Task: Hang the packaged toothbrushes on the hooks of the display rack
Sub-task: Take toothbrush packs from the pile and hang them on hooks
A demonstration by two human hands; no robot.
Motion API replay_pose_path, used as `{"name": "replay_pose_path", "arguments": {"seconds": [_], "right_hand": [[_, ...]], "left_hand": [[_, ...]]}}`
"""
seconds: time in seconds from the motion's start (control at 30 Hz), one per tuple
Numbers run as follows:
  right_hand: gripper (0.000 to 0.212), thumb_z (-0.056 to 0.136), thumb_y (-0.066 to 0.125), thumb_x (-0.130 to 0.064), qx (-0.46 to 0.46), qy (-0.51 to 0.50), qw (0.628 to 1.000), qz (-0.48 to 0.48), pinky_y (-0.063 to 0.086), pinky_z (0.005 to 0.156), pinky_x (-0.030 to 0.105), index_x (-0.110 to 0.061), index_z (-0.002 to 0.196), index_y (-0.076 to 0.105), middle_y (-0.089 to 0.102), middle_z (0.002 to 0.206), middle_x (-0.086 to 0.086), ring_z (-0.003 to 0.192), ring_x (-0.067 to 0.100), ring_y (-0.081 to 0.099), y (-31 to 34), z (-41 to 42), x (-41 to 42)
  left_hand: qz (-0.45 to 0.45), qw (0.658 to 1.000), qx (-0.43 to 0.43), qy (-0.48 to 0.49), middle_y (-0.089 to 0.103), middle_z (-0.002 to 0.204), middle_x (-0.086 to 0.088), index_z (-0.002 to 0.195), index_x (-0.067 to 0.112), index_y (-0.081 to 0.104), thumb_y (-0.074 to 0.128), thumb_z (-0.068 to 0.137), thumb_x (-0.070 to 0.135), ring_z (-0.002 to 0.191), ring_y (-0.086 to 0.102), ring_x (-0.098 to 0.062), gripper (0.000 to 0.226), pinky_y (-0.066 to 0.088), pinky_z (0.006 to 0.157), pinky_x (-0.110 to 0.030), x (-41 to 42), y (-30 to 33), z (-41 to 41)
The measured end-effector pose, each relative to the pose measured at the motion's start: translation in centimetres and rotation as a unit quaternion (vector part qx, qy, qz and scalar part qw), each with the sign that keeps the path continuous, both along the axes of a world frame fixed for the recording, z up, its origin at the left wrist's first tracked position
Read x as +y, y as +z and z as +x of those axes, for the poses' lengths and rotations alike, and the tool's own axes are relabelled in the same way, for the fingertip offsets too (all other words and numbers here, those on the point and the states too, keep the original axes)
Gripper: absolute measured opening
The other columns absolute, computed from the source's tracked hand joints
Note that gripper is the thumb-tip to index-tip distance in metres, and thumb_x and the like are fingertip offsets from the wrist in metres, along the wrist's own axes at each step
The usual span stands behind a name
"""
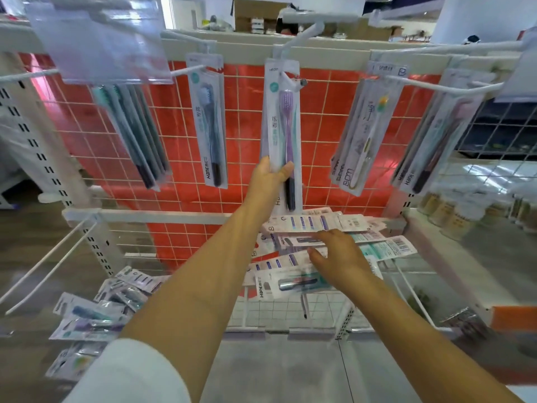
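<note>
My left hand (268,177) grips the lower part of a purple toothbrush pack (281,123), whose top sits at the centre hook (293,81) of the red grid rack (180,158). My right hand (338,257) reaches down with loosely spread fingers onto a pile of packaged toothbrushes (325,242) lying on the wire shelf (290,312); whether it holds one I cannot tell. Other packs hang on hooks: a blue one (209,126), a dark bunch (136,135) at left, a yellow-headed bunch (363,132) and another bunch (436,135) at right.
A long bare white hook (49,266) juts out at lower left. More loose packs (96,315) lie at lower left. Small bottles (453,210) stand on the shelf at right. Cardboard boxes (255,13) sit behind the rack top.
</note>
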State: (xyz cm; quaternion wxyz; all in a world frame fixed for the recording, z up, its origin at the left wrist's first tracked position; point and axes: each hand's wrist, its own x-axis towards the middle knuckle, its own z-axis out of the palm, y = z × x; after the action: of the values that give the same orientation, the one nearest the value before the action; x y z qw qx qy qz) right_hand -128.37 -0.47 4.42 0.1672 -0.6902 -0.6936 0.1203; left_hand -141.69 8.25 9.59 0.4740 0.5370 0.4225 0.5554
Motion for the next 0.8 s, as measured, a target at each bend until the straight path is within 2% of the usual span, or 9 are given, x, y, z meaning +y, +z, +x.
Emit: {"name": "replay_pose_path", "arguments": {"seconds": [0.07, 0.17, 0.27, 0.33, 0.43, 0.53, 0.6, 0.73, 0.8], "right_hand": [[0.039, 0.095, 0.049, -0.026, 0.025, 0.005, 1.000, 0.006, 0.036, 0.099, 0.031, -0.016, 0.133, 0.050, 0.052, 0.129, 0.006, 0.123, 0.022, 0.042, 0.0, 0.2, -0.2], [0.038, 0.095, 0.050, -0.024, 0.060, 0.003, 0.998, 0.014, 0.035, 0.100, 0.029, -0.015, 0.132, 0.051, 0.051, 0.131, 0.005, 0.124, 0.021, 0.041, 0.0, 0.2, -0.4], [0.035, 0.095, 0.051, -0.024, 0.088, 0.003, 0.996, 0.027, 0.036, 0.096, 0.028, -0.015, 0.128, 0.054, 0.053, 0.129, 0.003, 0.120, 0.019, 0.046, 0.1, -0.1, -0.5], [0.034, 0.095, 0.051, -0.024, 0.091, 0.004, 0.995, 0.030, 0.036, 0.094, 0.026, -0.015, 0.128, 0.055, 0.054, 0.128, 0.003, 0.120, 0.018, 0.046, 0.2, -0.2, -0.6], [0.033, 0.094, 0.052, -0.024, 0.096, 0.005, 0.995, 0.037, 0.035, 0.094, 0.025, -0.016, 0.126, 0.056, 0.055, 0.127, 0.001, 0.119, 0.017, 0.046, 0.1, -0.1, -0.7], [0.034, 0.094, 0.052, -0.022, 0.103, 0.009, 0.994, 0.044, 0.033, 0.097, 0.023, -0.017, 0.127, 0.055, 0.054, 0.128, 0.000, 0.121, 0.015, 0.045, -0.1, 0.0, -1.0], [0.034, 0.094, 0.053, -0.020, 0.108, 0.018, 0.993, 0.046, 0.033, 0.099, 0.024, -0.016, 0.127, 0.055, 0.054, 0.129, 0.001, 0.121, 0.017, 0.046, -0.4, -0.1, -1.0], [0.032, 0.094, 0.052, -0.020, 0.088, 0.034, 0.995, 0.031, 0.036, 0.097, 0.028, -0.014, 0.125, 0.056, 0.054, 0.129, 0.004, 0.119, 0.019, 0.047, -1.4, -0.6, -1.0], [0.033, 0.094, 0.052, -0.023, 0.068, 0.042, 0.997, 0.025, 0.035, 0.098, 0.027, -0.017, 0.127, 0.054, 0.053, 0.131, 0.002, 0.120, 0.018, 0.046, -2.1, -0.8, -1.0]], "left_hand": [[-0.012, 1.000, -0.004, -0.002, 0.063, 0.100, 0.001, 0.112, 0.012, 0.053, 0.054, 0.093, 0.011, 0.092, 0.059, -0.012, 0.019, 0.045, 0.075, -0.019, 0.6, 0.3, -0.5], [-0.032, 0.999, -0.024, -0.011, 0.065, 0.096, -0.005, 0.101, 0.011, 0.057, 0.057, 0.091, 0.010, 0.093, 0.061, -0.022, 0.011, 0.049, 0.087, -0.037, 0.8, 0.6, -1.4], [-0.077, 0.997, -0.015, -0.015, 0.064, 0.095, -0.001, 0.103, 0.014, 0.057, 0.057, 0.090, 0.031, 0.085, 0.062, -0.016, 0.022, 0.048, 0.092, -0.040, 0.3, -0.5, -2.4], [-0.125, 0.989, 0.073, -0.014, 0.066, 0.097, -0.006, 0.109, 0.005, 0.056, 0.051, 0.087, 0.051, 0.073, 0.066, -0.016, 0.051, 0.054, 0.076, -0.035, -0.6, -2.2, -3.2], [-0.156, 0.962, 0.223, -0.029, 0.067, 0.084, -0.011, 0.108, 0.001, 0.058, 0.049, 0.094, 0.034, 0.062, 0.063, -0.018, 0.037, 0.053, 0.059, -0.028, -2.2, -5.8, -4.6], [-0.110, 0.910, 0.397, -0.034, 0.066, 0.089, -0.007, 0.097, 0.007, 0.061, 0.049, 0.095, 0.024, 0.071, 0.062, -0.017, 0.021, 0.054, 0.076, -0.038, -3.3, -8.3, -6.0], [-0.051, 0.861, 0.504, -0.039, 0.066, 0.100, -0.006, 0.102, 0.011, 0.063, 0.048, 0.096, 0.026, 0.083, 0.061, -0.019, 0.022, 0.052, 0.085, -0.039, -4.5, -8.5, -6.4], [0.034, 0.785, 0.618, -0.022, 0.067, 0.095, -0.002, 0.104, 0.016, 0.061, 0.044, 0.097, 0.033, 0.080, 0.060, -0.019, 0.025, 0.052, 0.077, -0.035, -6.3, -8.1, -6.6], [0.060, 0.766, 0.640, -0.013, 0.067, 0.090, 0.000, 0.104, 0.017, 0.060, 0.042, 0.097, 0.035, 0.078, 0.060, -0.018, 0.026, 0.053, 0.075, -0.035, -7.0, -8.1, -6.6]]}}
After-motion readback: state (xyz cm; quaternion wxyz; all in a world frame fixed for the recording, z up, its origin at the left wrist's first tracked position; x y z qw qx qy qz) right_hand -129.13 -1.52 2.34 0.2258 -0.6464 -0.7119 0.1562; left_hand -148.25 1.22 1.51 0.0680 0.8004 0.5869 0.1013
